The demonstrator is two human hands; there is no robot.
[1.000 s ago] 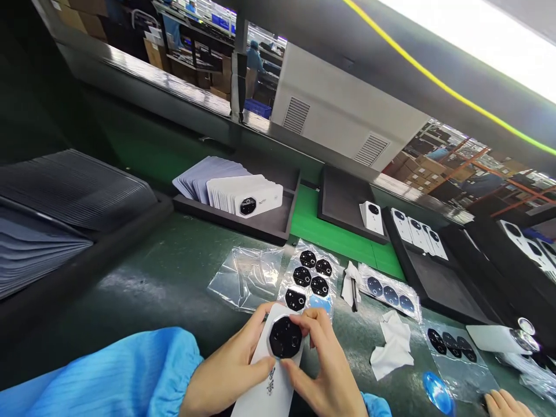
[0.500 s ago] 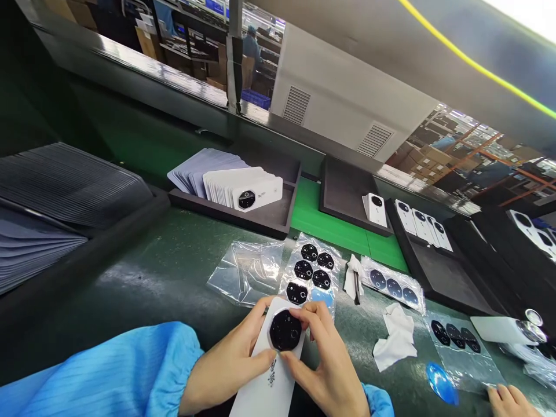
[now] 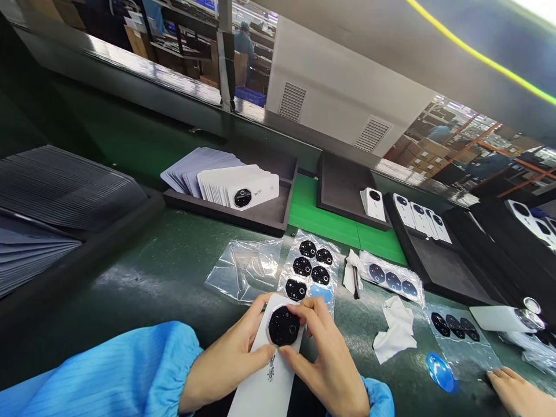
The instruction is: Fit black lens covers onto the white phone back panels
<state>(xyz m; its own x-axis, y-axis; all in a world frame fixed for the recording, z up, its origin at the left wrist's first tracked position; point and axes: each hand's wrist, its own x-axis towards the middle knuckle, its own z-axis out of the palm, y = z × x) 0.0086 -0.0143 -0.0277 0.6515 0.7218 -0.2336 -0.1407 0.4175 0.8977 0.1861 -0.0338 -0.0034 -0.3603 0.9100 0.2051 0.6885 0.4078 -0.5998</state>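
I hold a white phone back cover (image 3: 269,379) low in the middle of the view. My left hand (image 3: 223,362) wraps its left edge, thumb on the face. My right hand (image 3: 325,362) pinches the black octagonal camera lens piece (image 3: 283,326) seated at the cover's top. Just beyond lies a clear film sheet (image 3: 309,267) carrying several more black lens pieces.
A dark tray (image 3: 278,215) holds a row of white covers (image 3: 243,188). Further trays (image 3: 343,197) with covers stand to the right. An empty clear bag (image 3: 245,272), white cloths (image 3: 396,330), more lens sheets (image 3: 393,281) and a blue disc (image 3: 439,366) lie about. Another person's hand (image 3: 519,391) rests at bottom right.
My view has drifted slightly; both hands stay on the cover, right fingers shifting a little on the lens piece. The other person's hand has reached further into view.
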